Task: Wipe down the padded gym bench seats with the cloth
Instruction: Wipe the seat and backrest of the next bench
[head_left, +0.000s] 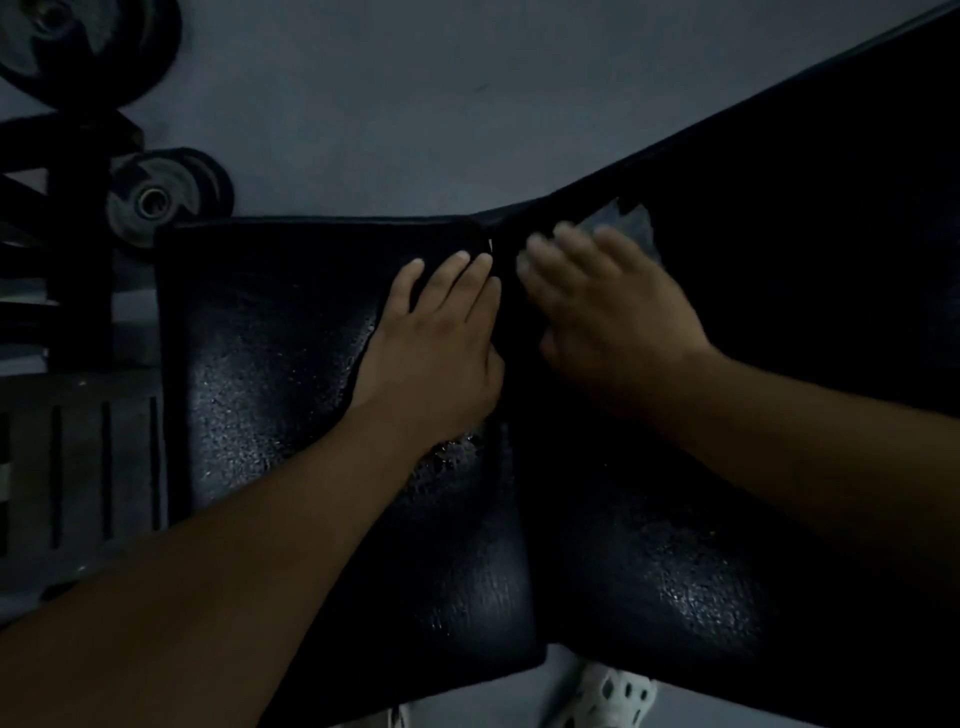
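Observation:
A black padded bench fills the middle of the dim view: a seat pad (270, 395) on the left and a long back pad (779, 364) on the right, with a narrow gap between them. My left hand (441, 332) lies flat on the seat pad, fingers straight, next to the gap. My right hand (602, 301) is blurred and lies with spread fingers on a grey cloth (631, 234) at the near end of the back pad. Only a bit of the cloth shows beyond the fingers.
Weight plates (156, 200) hang on a dark rack (57, 234) at the left, with another plate (78, 41) at the top left. A grey floor (389, 104) lies beyond the bench. A white perforated shoe (608, 691) shows below the pads.

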